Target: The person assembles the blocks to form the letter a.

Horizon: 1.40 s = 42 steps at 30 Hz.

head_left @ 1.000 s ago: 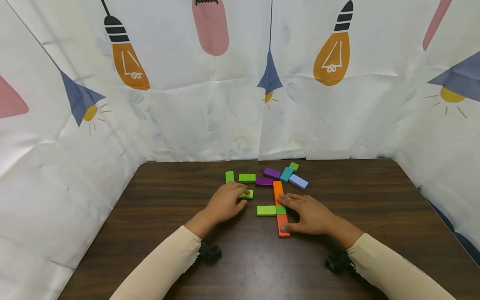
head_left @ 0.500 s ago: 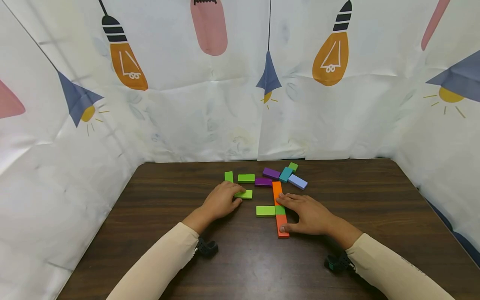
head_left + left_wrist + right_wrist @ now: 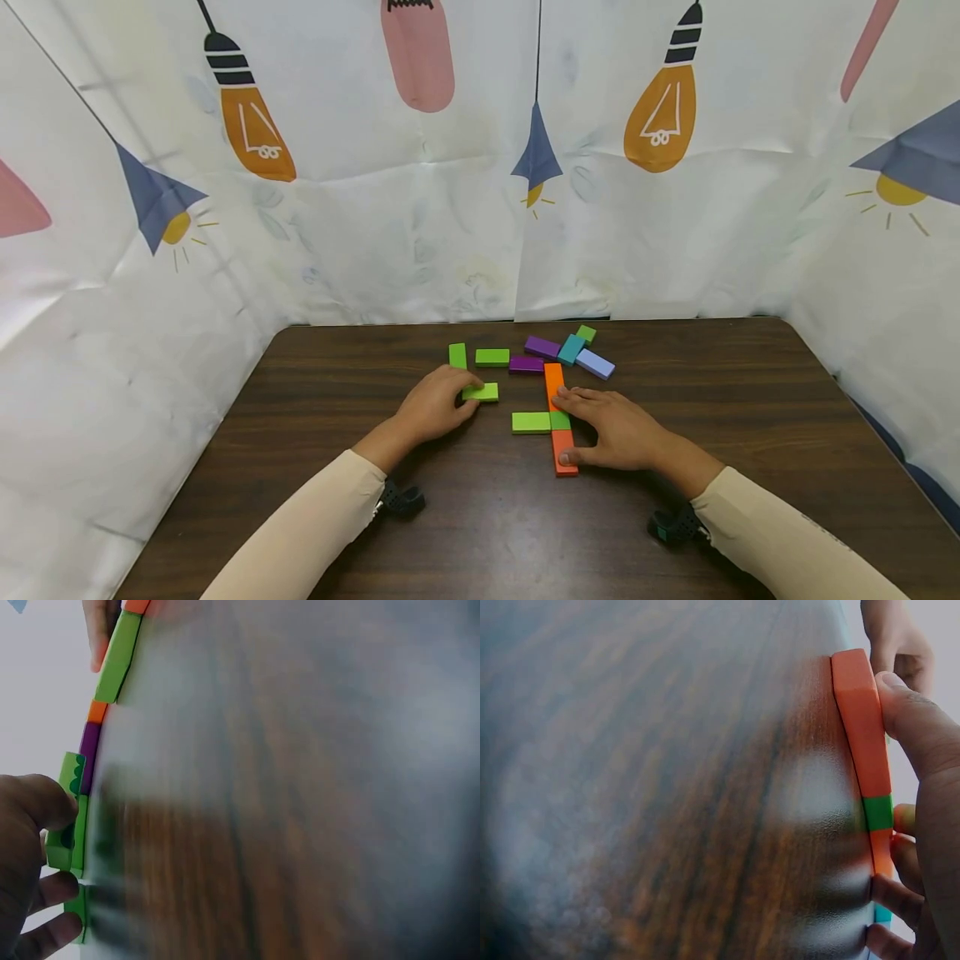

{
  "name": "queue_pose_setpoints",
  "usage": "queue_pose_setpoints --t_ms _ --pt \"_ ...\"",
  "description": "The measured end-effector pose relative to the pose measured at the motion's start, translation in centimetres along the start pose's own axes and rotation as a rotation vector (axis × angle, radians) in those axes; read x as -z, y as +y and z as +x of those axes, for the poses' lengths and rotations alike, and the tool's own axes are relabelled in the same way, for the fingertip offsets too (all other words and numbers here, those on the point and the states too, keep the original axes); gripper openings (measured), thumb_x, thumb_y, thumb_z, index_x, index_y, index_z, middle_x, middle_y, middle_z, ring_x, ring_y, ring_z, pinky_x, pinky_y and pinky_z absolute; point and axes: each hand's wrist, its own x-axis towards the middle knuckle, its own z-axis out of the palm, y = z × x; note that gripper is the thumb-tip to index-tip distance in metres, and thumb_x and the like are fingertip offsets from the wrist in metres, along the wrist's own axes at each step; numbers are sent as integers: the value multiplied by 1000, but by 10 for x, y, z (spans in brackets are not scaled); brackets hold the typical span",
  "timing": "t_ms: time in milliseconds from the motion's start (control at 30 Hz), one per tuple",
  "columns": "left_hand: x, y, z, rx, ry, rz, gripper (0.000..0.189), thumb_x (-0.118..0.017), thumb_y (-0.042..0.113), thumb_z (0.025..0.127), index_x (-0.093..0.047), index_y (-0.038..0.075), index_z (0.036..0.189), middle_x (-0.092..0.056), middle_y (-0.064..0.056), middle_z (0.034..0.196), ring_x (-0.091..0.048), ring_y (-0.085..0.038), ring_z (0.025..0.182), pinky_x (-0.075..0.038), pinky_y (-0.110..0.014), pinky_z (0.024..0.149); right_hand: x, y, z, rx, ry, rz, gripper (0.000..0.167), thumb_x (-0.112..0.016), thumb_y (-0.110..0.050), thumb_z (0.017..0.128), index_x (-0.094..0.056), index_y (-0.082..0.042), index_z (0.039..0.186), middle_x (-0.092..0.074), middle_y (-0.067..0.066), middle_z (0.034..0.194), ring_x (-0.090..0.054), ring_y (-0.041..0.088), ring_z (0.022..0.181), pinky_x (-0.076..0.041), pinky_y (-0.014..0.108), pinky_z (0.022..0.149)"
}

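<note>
My left hand pinches a light green block at its left end, thumb on the near side; part of the block is under the fingers. In the left wrist view the thumb lies against that green block. My right hand rests with fingers extended on a column of blocks: the fingertips touch an orange block and the thumb touches a red-orange block. Between these two is a small green block. Another light green block juts left from it.
Behind the hands lie two green blocks, two purple blocks, a teal block, a light blue block and a small green block. The dark wooden table ends at a printed white cloth.
My left hand has drawn back to the left and slightly nearer, and the light green block has shifted left with it. The right hand and its column of blocks stay put.
</note>
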Motion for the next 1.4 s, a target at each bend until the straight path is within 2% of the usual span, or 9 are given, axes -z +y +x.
queue_pose_setpoints --t_ms 300,567,933,1400 --pt "9 5 -14 -49 8 -22 23 -76 20 93 -74 16 116 -71 2 115 -62 -20 110 -52 -41 93 0 0 1 4 1 2 92 -55 -77 90 -43 -15 157 -42 2 159 -38 29 147 -31 60 114" --pt "8 11 -19 -98 31 -44 21 -78 18 91 -74 14 111 -72 2 111 -62 -19 108 -52 -39 94 -1 0 1 2 1 -4 93 -53 -78 90 -43 -15 157 -42 2 159 -37 29 147 -31 59 114" --pt "2 19 -22 -104 3 -78 21 -78 22 92 -75 16 112 -71 4 110 -62 -17 110 -52 -39 93 -1 -3 1 -2 -4 0 92 -55 -77 90 -43 -15 157 -42 2 160 -37 29 147 -30 59 115" --pt "-4 20 -21 -70 -42 -74 22 -78 25 93 -75 17 113 -71 6 108 -60 -17 108 -52 -39 92 0 -3 -1 -3 2 1 91 -57 -75 90 -43 -15 157 -42 2 160 -37 29 147 -30 60 115"
